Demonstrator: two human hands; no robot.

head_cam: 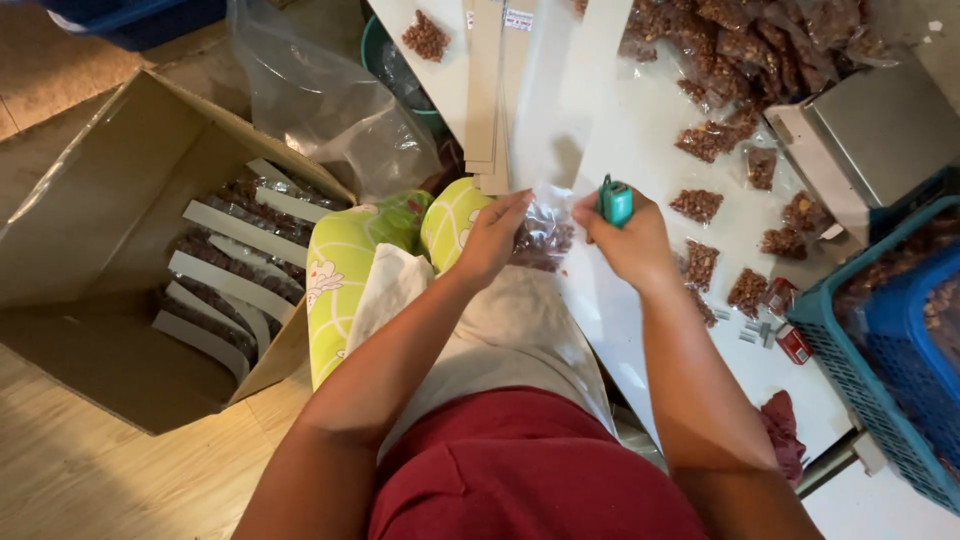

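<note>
Beside the person's knee, an open cardboard box (110, 250) holds rows of filled packets with white card headers. On the other side, a white table (640, 140) carries scattered small packets of brown bits and a blue basket (860, 380) at its edge. Over the lap, the left hand (492, 235) pinches a small clear bag (542, 240) of brown pieces, while the right hand (632, 240) grips the bag's other side and clasps a teal stapler (615, 200).

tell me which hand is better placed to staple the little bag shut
Right, most likely. The right hand already has the teal stapler in its grip, just beside the small clear bag, while the left hand pinches the bag's other side.
</note>
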